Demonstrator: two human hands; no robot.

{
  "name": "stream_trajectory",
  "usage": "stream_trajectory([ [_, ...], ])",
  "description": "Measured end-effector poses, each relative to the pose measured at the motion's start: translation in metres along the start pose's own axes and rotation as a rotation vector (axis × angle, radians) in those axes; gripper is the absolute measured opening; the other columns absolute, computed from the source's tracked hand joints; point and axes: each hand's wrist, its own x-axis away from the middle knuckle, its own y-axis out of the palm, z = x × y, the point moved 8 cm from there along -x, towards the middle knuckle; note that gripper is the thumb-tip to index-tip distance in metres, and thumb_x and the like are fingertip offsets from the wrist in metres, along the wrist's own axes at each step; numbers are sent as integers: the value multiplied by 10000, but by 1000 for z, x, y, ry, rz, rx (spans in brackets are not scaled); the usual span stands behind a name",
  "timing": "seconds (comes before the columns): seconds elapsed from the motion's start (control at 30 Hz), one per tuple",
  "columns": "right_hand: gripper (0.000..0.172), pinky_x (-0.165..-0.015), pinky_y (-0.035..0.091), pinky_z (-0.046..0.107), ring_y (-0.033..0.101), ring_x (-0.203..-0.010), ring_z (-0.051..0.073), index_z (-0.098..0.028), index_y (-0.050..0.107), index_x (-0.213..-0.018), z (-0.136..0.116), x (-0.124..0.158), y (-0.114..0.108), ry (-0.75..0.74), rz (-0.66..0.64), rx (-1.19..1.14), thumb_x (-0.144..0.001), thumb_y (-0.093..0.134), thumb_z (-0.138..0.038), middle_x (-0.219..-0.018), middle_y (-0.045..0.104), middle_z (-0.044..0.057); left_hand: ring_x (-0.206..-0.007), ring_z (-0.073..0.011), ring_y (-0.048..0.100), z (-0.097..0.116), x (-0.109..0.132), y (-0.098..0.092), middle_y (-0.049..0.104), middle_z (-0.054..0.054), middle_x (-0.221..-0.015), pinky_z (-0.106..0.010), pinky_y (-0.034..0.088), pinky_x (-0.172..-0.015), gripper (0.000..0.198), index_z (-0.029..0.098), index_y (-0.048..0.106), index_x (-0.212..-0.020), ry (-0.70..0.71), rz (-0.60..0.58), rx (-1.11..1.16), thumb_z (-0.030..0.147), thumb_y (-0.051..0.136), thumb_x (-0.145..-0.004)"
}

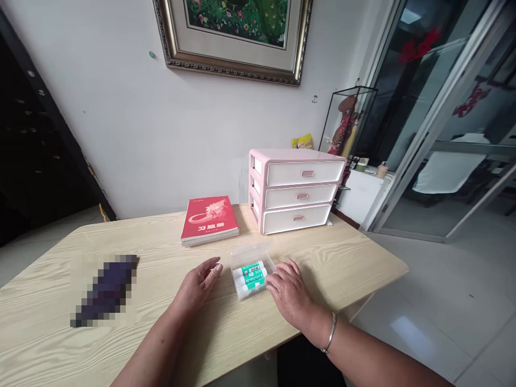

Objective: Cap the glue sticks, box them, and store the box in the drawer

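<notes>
A clear plastic box (240, 294) lies on the table in front of me with its lid (252, 250) raised at the back. Inside it, several white tubes with green labels (253, 276), resembling glue sticks, lie side by side. My right hand (291, 293), with a metal bangle on the wrist, has its bent fingers on the box's right edge. To the left of the box, my left hand (200, 282) is held with fingers loosely bent and thumb apart. It holds nothing and does not touch the box.
Behind the box, a red book (210, 219) lies near the wall. A pink and white drawer unit (298, 188) stands at the back right. A blurred dark item (107, 290) lies on the wooden table (161, 242) at left. The table's right edge borders the tiled floor.
</notes>
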Motion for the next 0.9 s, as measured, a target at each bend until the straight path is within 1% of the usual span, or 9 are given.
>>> stream_trajectory([
  [0.2, 91, -1101, 252, 423, 540, -996, 213, -242, 676, -890, 54, 15, -31, 184, 22, 112, -888, 618, -171, -856, 672, 15, -881, -272, 725, 6, 2, -5, 761, -120, -928, -327, 551, -801, 724, 104, 638, -1245, -38, -46, -176, 680, 458, -844],
  [0.33, 79, -1001, 310, 374, 528, -938, 217, -231, 676, -876, 81, 24, -48, 290, -7, 219, -877, 616, -181, -812, 664, 21, -903, -266, 720, -1, -1, -3, 758, -101, -954, -305, 541, -781, 687, 134, 645, -1231, -57, -79, -269, 673, 429, -863],
  [0.43, 88, -940, 325, 353, 528, -893, 218, -219, 669, -836, 97, 31, -57, 340, -38, 291, -879, 601, -184, -778, 656, 30, -873, -260, 717, -7, -3, -3, 756, -76, -891, -295, 535, -752, 665, 159, 657, -1210, -70, -93, -324, 677, 422, -868],
  [0.53, 120, -946, 319, 354, 540, -879, 213, -213, 669, -840, 110, 36, -65, 363, -62, 336, -888, 567, -172, -781, 660, 39, -846, -254, 714, -11, -3, -4, 754, -61, -854, -289, 529, -735, 640, 172, 674, -1180, -76, -102, -335, 674, 428, -866],
  [0.63, 148, -1000, 296, 390, 563, -908, 224, -218, 688, -860, 119, 36, -71, 383, -88, 359, -896, 548, -182, -803, 671, 50, -891, -253, 710, -13, -4, -4, 762, -61, -939, -288, 525, -760, 604, 187, 688, -1146, -72, -98, -322, 661, 453, -856],
  [0.73, 162, -1036, 293, 403, 576, -966, 228, -219, 706, -910, 120, 28, -79, 356, -61, 345, -902, 544, -210, -885, 693, 62, -895, -255, 708, -15, -6, -4, 764, -58, -956, -292, 523, -766, 567, 199, 707, -1101, -65, -93, -322, 649, 472, -847],
  [0.8, 191, -1015, 337, 372, 584, -996, 221, -206, 711, -959, 118, 17, -81, 314, -64, 301, -917, 526, -227, -951, 704, 70, -900, -256, 708, -16, -7, -4, 767, -54, -962, -291, 524, -770, 540, 207, 720, -1067, -60, -82, -323, 637, 488, -837],
  [0.83, 214, -994, 364, 356, 590, -1009, 219, -196, 712, -992, 118, 12, -79, 299, -102, 266, -928, 511, -236, -984, 709, 76, -905, -258, 708, -16, -8, -4, 768, -52, -970, -290, 525, -772, 526, 211, 726, -1051, -56, -75, -324, 630, 496, -832],
  [0.9, 263, -954, 410, 334, 607, -1041, 224, -178, 703, -1090, 121, 1, -71, 288, -224, 196, -932, 507, -253, -1070, 711, 91, -916, -262, 708, -15, -8, -5, 769, -49, -995, -291, 528, -777, 498, 220, 737, -1023, -41, -61, -323, 616, 509, -825],
])
